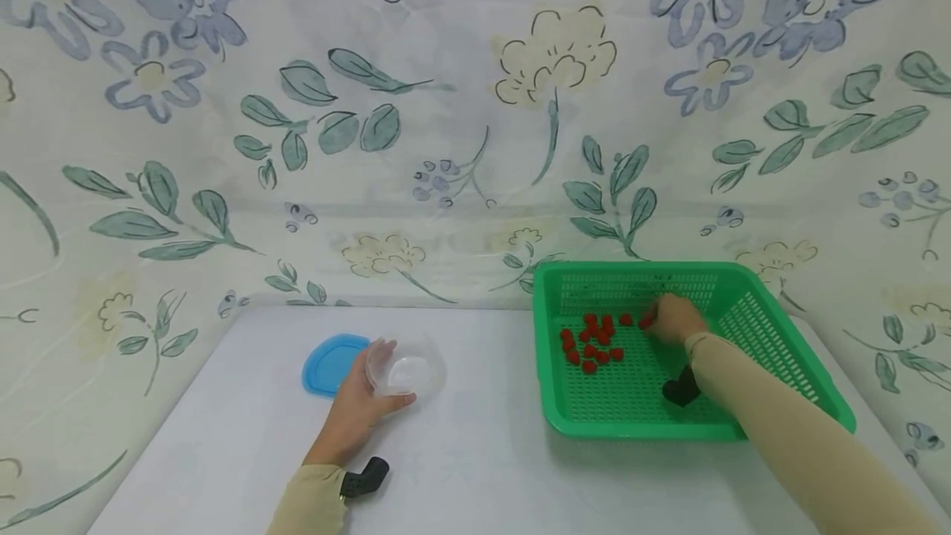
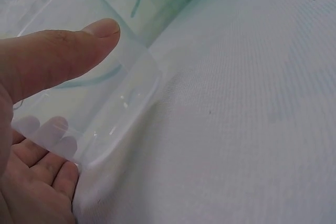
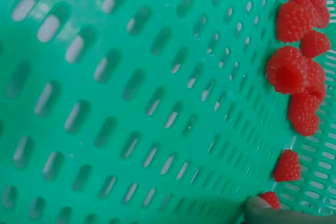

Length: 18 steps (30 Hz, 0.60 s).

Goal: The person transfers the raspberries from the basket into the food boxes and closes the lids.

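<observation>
Left hand (image 1: 355,413) grasping clear container (image 1: 405,367) left of green basket (image 1: 773,329), right hand (image 1: 674,319) inside basket pinching a raspberry (image 1: 645,322), blue lid (image 1: 330,363) beyond container.

A white counter (image 1: 475,469) is seen spread across the lower half, smooth and evenly lit. Behind it, from 9 through 12 to 3 o'clock, a pale floral cloth backdrop (image 1: 461,106) is hung, printed with blue flowers, cream blooms and green leaves. Soft, diffuse light is cast throughout; only faint shadows are thrown.
</observation>
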### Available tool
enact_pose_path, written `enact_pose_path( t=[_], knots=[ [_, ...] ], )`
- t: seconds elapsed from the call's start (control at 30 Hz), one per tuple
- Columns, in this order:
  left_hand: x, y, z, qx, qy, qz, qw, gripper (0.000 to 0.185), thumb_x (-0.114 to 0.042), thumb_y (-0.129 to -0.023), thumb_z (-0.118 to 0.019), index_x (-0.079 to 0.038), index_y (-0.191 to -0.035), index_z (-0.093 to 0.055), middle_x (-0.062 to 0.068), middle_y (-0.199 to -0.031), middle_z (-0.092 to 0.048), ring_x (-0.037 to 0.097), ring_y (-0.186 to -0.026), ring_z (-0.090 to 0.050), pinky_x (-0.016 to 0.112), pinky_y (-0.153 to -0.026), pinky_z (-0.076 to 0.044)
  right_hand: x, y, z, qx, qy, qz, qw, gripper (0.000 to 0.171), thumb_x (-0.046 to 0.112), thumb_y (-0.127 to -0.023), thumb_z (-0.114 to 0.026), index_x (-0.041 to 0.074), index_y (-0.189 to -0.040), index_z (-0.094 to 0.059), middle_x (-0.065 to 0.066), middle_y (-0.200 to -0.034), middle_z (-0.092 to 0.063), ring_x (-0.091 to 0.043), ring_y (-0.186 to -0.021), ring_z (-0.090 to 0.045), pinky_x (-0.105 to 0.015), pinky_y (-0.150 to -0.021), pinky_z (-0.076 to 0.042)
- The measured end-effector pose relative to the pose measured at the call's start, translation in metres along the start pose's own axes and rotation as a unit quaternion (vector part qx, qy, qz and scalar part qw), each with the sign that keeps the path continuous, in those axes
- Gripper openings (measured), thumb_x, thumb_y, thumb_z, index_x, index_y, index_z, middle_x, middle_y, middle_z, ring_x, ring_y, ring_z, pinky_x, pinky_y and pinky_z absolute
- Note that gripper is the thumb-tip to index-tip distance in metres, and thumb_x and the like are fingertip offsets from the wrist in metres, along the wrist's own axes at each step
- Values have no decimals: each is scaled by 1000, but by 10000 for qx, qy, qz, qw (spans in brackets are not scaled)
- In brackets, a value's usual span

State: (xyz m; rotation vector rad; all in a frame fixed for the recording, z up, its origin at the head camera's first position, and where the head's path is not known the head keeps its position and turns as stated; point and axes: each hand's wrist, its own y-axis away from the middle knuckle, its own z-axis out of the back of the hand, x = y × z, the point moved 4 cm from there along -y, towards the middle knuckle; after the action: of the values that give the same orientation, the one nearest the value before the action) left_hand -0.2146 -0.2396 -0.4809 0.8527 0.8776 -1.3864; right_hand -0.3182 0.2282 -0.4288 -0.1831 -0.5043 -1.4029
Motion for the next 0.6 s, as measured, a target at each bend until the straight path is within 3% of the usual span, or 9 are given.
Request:
enact_pose_path(
  t=[0.3, 0.6],
  knots=[
    [-1, 0, 1, 7, 19, -13, 10000, 103, -22, -76, -90, -5, -156, -26, 11, -157, -39, 32, -150, -24, 55, -120, -22, 0, 2, 7, 74, -51, 127, 9999, 26, 9, -89, -72, -12, -104, -70, -27, -104, -69, -41, -93, -66, -51, -81, -57],
    [-1, 1, 1, -25, -110, 117, 9999, 103, -23, -76, -90, -6, -156, -26, 12, -157, -40, 33, -149, -26, 55, -120, -22, 10, 14, 17, 48, -147, 304, 9994, 38, 17, -94, -69, -15, -114, -64, -33, -114, -65, -43, -95, -66, -51, -78, -57]
  ],
)
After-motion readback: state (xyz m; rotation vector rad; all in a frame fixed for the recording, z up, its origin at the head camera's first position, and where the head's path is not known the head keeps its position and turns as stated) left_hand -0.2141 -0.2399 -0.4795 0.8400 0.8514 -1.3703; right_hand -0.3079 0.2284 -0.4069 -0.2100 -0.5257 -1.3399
